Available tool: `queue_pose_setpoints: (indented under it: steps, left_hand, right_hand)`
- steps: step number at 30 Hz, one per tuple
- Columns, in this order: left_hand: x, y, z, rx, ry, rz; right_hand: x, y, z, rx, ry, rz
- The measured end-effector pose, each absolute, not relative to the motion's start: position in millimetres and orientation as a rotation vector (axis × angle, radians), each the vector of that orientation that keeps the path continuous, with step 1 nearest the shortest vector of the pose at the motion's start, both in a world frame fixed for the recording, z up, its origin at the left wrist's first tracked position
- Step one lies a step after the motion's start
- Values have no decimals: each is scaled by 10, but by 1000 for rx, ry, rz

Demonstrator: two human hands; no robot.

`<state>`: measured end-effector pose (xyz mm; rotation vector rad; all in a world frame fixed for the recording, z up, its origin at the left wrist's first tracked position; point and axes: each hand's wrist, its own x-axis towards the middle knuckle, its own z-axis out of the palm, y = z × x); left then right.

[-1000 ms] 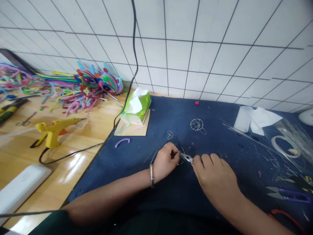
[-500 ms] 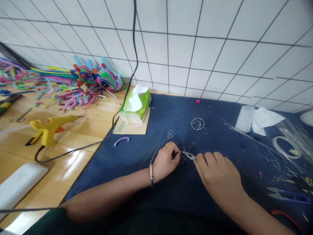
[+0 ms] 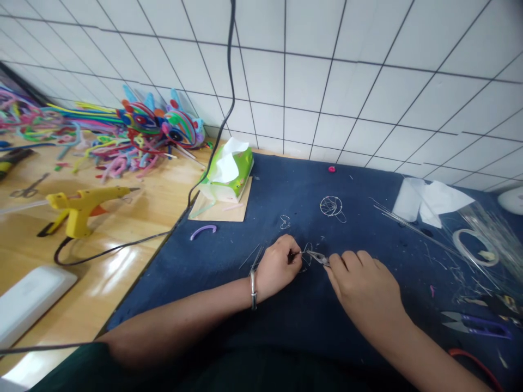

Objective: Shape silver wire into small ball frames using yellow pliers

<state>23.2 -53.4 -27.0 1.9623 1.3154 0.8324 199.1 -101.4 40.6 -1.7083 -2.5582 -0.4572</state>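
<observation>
My left hand, a silver bangle on its wrist, is closed in a pinch on a small thin wire piece lying on the dark blue cloth. Curled around small metal pliers, my right hand points their tip at the wire just beside my left fingertips. A round coiled wire shape and a small wire heart lie a little farther back on the cloth.
A green tissue pack on a card, a purple curved pipe-cleaner bit, a yellow glue gun with black cord, a pile of coloured pipe cleaners, purple snips, a tape ring, straight wires and white paper.
Both hands stay together on the wire with only slight shifts; the view has drifted a little, so everything sits slightly higher in frame.
</observation>
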Motion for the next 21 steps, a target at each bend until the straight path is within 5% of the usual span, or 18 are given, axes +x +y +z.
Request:
queue_pose_setpoints:
  steps: [21]
  left_hand:
    - [224,-542,-273,1972,1308,827]
  right_hand:
    - [1980,-1036,430,-1686,-2535,-550]
